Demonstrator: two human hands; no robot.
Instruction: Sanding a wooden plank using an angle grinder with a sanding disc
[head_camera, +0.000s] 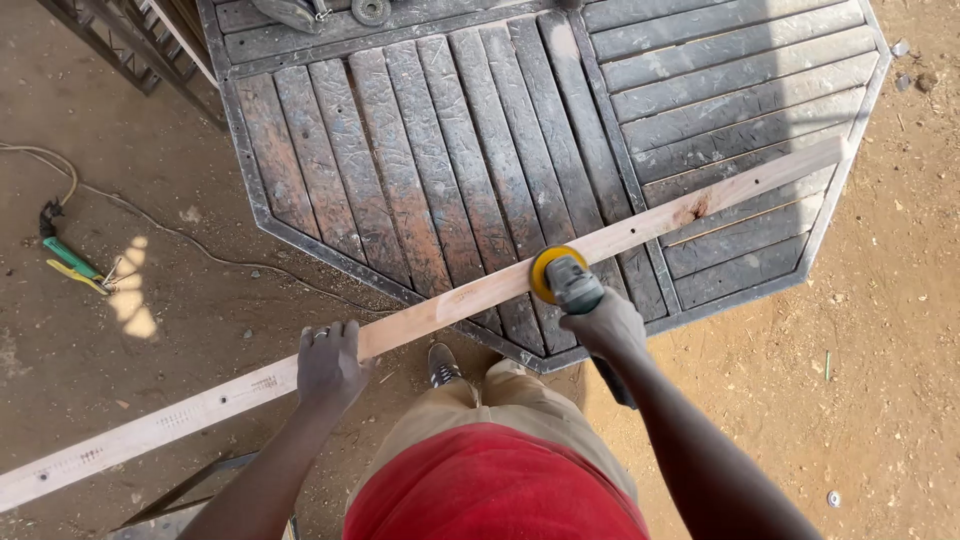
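Right hand (612, 322) pressing grinder (562, 278) on plank (640, 232), left hand (328, 365) gripping plank

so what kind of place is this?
Likely an outdoor carpentry yard: bare dirt ground, a long wooden plank lying across a worn slatted panel, the right hand running a sander, the left hand steadying it.

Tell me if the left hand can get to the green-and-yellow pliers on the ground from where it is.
Probably not. The left hand is pressed on the plank, and the pliers lie well off to its left on the dirt; nothing blocks them, just distance.
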